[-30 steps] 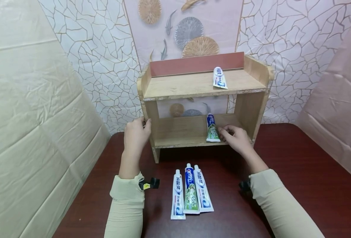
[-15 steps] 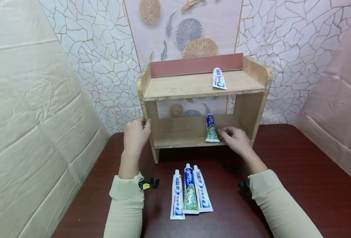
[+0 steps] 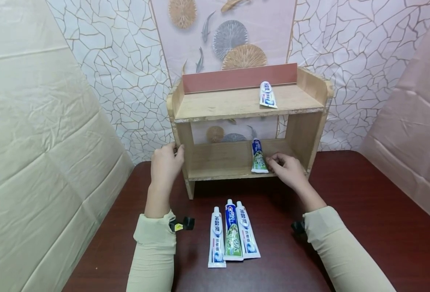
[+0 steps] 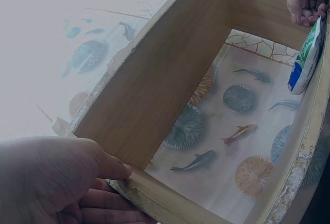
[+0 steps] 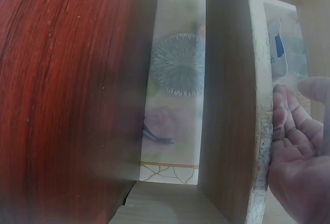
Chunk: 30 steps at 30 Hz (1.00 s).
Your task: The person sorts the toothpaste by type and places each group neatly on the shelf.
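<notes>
My left hand point(image 3: 165, 166) grips the left side panel of a small two-tier wooden shelf point(image 3: 218, 108), thumb on the panel's front edge in the left wrist view and fingers on its outer face. On the lower board lies a blue and green toothpaste tube point(image 3: 258, 157), its crimped end at the front edge. Just right of that tube, my right hand point(image 3: 288, 169) rests with loosely curled fingers and holds nothing. In the right wrist view its thumb stands apart from the fingers, close to the tube's white underside point(image 5: 278, 54).
A white toothpaste tube point(image 3: 267, 95) lies on the upper board. Before the shelf, a white tube point(image 3: 217, 239), a blue and green tube point(image 3: 233, 235) and another white tube point(image 3: 248, 233) lie side by side on the dark red table point(image 3: 360, 211). Patterned cloth point(image 3: 360, 61) hangs behind.
</notes>
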Motion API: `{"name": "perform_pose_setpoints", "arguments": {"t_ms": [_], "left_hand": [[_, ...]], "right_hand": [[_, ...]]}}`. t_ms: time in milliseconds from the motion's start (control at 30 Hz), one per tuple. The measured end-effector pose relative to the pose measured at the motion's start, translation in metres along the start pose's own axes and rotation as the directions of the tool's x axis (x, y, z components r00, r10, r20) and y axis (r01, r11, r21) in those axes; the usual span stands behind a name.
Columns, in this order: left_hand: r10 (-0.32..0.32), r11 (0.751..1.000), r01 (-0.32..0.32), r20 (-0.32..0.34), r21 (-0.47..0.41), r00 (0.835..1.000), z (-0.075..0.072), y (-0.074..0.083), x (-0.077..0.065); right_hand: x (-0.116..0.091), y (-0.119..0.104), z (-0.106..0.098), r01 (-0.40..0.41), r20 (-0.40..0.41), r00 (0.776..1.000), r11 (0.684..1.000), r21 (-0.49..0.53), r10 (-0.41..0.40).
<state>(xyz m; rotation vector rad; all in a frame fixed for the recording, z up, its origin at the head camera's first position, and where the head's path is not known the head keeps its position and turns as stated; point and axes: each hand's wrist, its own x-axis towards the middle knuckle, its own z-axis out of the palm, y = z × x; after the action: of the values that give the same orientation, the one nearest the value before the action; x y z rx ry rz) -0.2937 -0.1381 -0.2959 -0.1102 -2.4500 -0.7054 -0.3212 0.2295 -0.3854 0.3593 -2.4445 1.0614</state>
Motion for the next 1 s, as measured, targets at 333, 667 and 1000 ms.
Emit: {"name": "perform_pose_setpoints", "arguments": {"t_ms": [333, 667, 1000], "left_hand": [[-0.005, 1.0, 0.005, 0.004, -0.006, 1.0, -0.001, 0.002, -0.001], [-0.007, 1.0, 0.007, 0.007, -0.013, 1.0, 0.0, 0.0, -0.002], [-0.003, 1.0, 0.003, 0.005, -0.006, 1.0, 0.0, 0.0, 0.0]], "right_hand": [[0.0, 0.001, 0.0, -0.012, 0.007, 1.0, 1.0, -0.001, 0.012], [-0.002, -0.009, -0.009, -0.112, 0.151, 0.983, 0.992, 0.066, 0.101], [-0.006, -0.025, -0.018, -0.092, 0.423, 0.905, 0.99, 0.105, 0.039]]}}
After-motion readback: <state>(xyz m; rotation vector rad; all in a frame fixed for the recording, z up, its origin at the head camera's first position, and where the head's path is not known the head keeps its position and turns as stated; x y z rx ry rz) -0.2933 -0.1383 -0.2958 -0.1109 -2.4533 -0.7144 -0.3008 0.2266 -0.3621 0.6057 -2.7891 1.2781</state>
